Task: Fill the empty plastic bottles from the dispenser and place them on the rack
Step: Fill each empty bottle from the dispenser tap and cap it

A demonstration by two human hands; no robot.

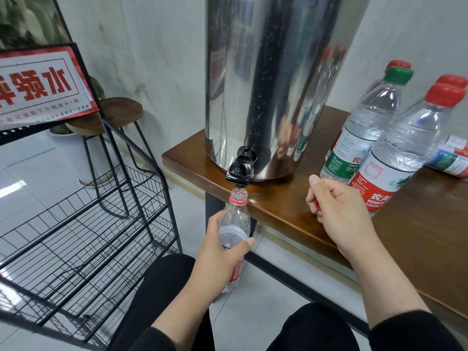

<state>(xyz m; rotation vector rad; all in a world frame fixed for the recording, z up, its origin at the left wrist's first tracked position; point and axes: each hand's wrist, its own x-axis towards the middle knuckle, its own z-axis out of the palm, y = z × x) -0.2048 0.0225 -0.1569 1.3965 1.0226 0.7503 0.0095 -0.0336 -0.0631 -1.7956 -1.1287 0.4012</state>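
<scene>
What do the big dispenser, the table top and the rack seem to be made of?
Dispenser: polished metal, probably stainless steel, since it mirrors the bottles beside it.
Table top: brown wood or wood veneer with a glossy finish, showing reflections near the edge.
Rack: thin metal wire and bars, seemingly painted matte black.

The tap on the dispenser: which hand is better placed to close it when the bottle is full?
The right hand. It rests on the table near the tap, apparently holding only a small red thing. The left hand grips the bottle under the spout.
</scene>
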